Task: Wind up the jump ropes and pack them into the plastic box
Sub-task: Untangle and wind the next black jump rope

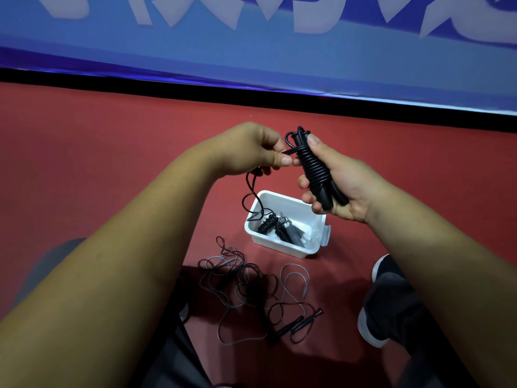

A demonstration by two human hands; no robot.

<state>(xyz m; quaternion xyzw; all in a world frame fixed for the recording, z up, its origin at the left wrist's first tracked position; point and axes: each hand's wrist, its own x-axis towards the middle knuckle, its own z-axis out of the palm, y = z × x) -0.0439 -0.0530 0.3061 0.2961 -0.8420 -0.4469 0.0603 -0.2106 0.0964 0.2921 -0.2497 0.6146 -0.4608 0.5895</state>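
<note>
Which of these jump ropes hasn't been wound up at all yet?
The loose rope tangled on the red floor. The ropes in the white box are coiled bundles, and the one in the right hand is nearly wound.

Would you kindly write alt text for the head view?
Two hands wind a black jump rope: the right hand grips the bundle, the left hand pinches the cord. Below, a white plastic box holds wound ropes beside a loose tangle.

Banner lettering (pixel 251 12) cut off at top edge.
</note>
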